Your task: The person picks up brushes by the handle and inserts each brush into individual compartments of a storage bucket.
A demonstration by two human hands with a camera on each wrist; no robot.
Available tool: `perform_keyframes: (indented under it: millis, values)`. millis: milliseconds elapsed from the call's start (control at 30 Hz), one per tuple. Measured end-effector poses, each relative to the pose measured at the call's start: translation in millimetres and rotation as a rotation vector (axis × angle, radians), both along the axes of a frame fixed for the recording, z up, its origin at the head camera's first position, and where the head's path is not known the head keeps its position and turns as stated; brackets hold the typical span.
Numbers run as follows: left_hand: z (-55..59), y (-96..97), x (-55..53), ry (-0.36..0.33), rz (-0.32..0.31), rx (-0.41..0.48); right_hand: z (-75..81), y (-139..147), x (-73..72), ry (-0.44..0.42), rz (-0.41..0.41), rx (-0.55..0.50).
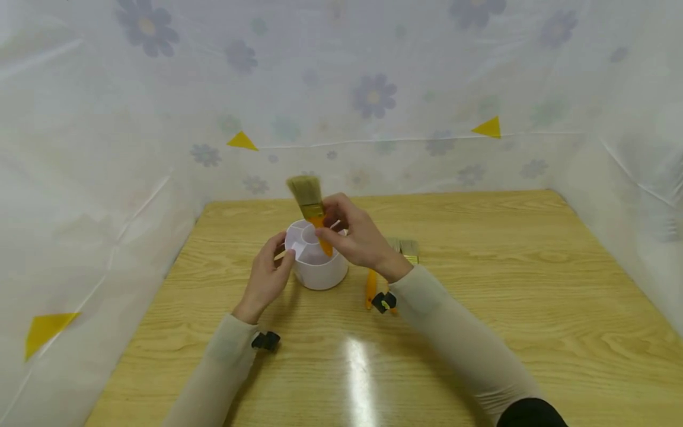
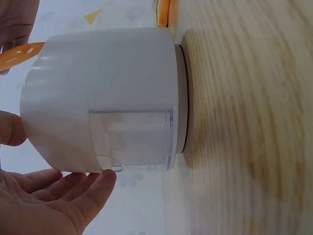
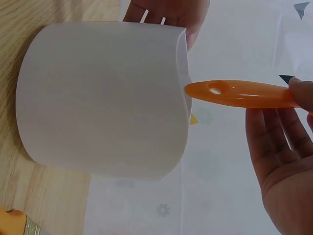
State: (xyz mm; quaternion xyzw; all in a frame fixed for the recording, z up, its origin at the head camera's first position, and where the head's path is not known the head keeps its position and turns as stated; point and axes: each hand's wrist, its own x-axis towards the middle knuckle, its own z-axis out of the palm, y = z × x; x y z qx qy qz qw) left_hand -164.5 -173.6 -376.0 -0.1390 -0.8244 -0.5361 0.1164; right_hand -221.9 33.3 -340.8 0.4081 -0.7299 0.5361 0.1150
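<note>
A white round desk organizer (image 1: 321, 276) with several compartments stands on the table. My left hand (image 1: 268, 274) holds its left side, thumb at the rim and fingers along the wall. The left wrist view shows a clear small drawer (image 2: 132, 139) in its side, with a fingertip near the drawer's notch. Above the organizer, my right hand (image 1: 358, 234) pinches a paintbrush (image 1: 309, 204) by its orange handle, bristles up and slightly tilted. In the right wrist view, the handle's holed end (image 3: 215, 91) is at the organizer's rim.
More paintbrushes (image 1: 408, 249) with orange handles lie on the wooden table (image 1: 507, 284) right of the organizer, partly hidden by my right forearm. Flowered white sheeting (image 1: 373, 160) with yellow triangles surrounds the table at the back and sides.
</note>
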Motion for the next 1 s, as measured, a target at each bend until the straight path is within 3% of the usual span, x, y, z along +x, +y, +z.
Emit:
perform_keyframes:
  millis: [267,467,567,767,1000]
  values:
    - [-0.7,-0.7,0.6,-0.006,0.015,-0.016,0.9,-6.2,7.7,-0.01,-0.028,-0.009]
    - [-24.4,-9.7,-11.8,-0.007,0.019,-0.009,9.3,-7.6,23.7,-0.015,-0.021,-0.004]
    - [-32.8,-12.7,-16.4,-0.012,0.022,-0.008,1.1,-7.7,21.5,-0.016,-0.024,0.017]
    - [-35.4,-12.6,-18.3,-0.01,0.024,-0.006,-30.1,-8.1,4.5,0.017,-0.034,0.023]
    - [-34.3,-12.0,-19.2,-0.005,0.019,-0.003,-38.8,-4.4,1.0,0.068,-0.05,0.038]
